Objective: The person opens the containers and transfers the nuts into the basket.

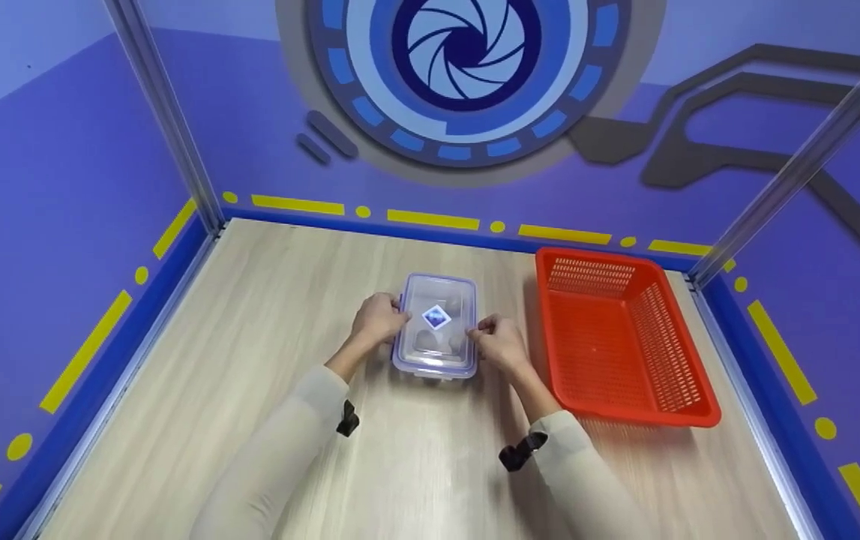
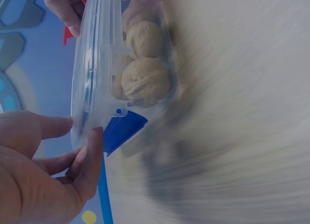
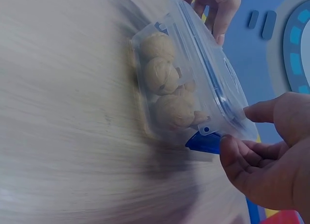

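A clear plastic food container [image 1: 435, 360] stands on the wooden table, its lid [image 1: 437, 289] over the top with a diamond-shaped sticker [image 1: 437, 317]. Through its side several walnuts [image 2: 145, 81] show. At the left edge of the lid, my left hand [image 1: 380, 318] pinches the rim, thumb above and fingers below. My right hand [image 1: 501, 341] pinches the opposite rim the same way. A blue latch flap [image 2: 125, 131] hangs out from the lid beside the left fingers, and another blue flap [image 3: 203, 142] shows near the right fingers.
A red plastic basket [image 1: 707, 405] with slotted walls stands on the table to the right, close to the right forearm. Blue-purple printed panels [image 1: 250, 135] wall in the back and sides, with metal posts [image 1: 167, 112] at the corners.
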`<state>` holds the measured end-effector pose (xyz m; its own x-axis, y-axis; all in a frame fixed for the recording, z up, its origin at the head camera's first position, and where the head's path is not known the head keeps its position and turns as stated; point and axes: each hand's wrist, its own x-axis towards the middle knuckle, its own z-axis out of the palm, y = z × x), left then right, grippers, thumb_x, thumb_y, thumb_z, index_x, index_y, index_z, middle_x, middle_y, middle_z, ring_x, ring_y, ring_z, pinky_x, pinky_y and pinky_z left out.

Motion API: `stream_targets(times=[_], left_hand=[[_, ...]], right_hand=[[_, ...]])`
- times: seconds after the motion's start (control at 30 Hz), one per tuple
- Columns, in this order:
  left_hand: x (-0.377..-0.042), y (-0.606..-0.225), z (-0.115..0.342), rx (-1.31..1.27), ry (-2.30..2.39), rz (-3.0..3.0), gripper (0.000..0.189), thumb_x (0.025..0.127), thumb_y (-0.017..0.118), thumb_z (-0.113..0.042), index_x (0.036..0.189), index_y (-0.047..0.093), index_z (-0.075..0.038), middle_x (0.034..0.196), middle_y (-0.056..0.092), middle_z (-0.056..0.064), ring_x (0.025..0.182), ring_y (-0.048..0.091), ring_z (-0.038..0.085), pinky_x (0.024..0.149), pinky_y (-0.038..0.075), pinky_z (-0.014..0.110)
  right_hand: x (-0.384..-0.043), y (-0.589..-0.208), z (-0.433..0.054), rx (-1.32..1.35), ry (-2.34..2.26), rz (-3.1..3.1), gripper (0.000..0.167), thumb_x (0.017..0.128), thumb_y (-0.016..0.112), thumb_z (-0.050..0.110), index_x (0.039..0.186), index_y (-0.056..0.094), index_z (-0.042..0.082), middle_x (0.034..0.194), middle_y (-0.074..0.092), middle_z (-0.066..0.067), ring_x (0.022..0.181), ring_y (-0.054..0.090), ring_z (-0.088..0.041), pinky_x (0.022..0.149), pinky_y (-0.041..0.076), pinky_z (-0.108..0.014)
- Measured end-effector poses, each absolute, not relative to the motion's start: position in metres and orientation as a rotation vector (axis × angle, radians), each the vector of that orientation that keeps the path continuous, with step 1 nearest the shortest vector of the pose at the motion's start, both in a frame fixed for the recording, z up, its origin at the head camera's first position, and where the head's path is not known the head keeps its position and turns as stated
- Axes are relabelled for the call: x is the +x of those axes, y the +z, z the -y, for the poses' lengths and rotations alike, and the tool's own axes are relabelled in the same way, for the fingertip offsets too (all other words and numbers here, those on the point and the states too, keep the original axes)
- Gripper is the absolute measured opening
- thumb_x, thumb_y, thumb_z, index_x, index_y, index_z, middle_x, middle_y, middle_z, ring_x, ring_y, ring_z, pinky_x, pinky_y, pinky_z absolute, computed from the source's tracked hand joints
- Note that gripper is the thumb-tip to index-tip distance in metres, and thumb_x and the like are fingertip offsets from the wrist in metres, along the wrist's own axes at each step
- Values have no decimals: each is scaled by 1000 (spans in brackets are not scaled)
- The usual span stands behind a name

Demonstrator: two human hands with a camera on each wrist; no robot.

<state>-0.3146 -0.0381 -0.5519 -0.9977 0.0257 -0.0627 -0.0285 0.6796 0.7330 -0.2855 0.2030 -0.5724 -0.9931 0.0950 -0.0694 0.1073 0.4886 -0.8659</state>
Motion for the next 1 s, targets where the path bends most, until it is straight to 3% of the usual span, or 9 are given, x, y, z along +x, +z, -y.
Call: stream_targets(times=[0.13,0.47,0.77,1.0], left_hand=[[-315,-546,37,-5,1225,-2833,26,97,74,-18,112,75,3,96,73,11,87,65,23,81,57,42],[-318,-525,42,32,1295,-2827,31,99,72,-17,120,73,4,105,74,14,96,69,27,86,59,43],[-317,-509,50,15,1405,-2749,35,101,70,-16,129,67,5,111,70,16,90,72,26,67,63,32],[-321,-505,70,-22,1442,-2735,36,100,68,-14,132,66,3,113,70,16,94,71,28,69,65,36]], right_hand=[[-284,-570,-204,175,-1556,-2714,18,94,75,9,100,69,-7,81,66,-9,66,63,-17,58,58,-27],[-286,-542,-201,116,-1578,-2769,19,95,75,8,105,70,-8,81,67,-10,64,63,-16,55,55,-24],[-291,-528,-195,52,-1581,-2781,22,96,74,8,110,69,-10,82,63,-10,65,60,-14,58,58,-25],[-289,-517,-182,-99,-1564,-2731,29,96,72,7,119,67,-12,87,66,-11,71,64,-19,63,58,-27]])
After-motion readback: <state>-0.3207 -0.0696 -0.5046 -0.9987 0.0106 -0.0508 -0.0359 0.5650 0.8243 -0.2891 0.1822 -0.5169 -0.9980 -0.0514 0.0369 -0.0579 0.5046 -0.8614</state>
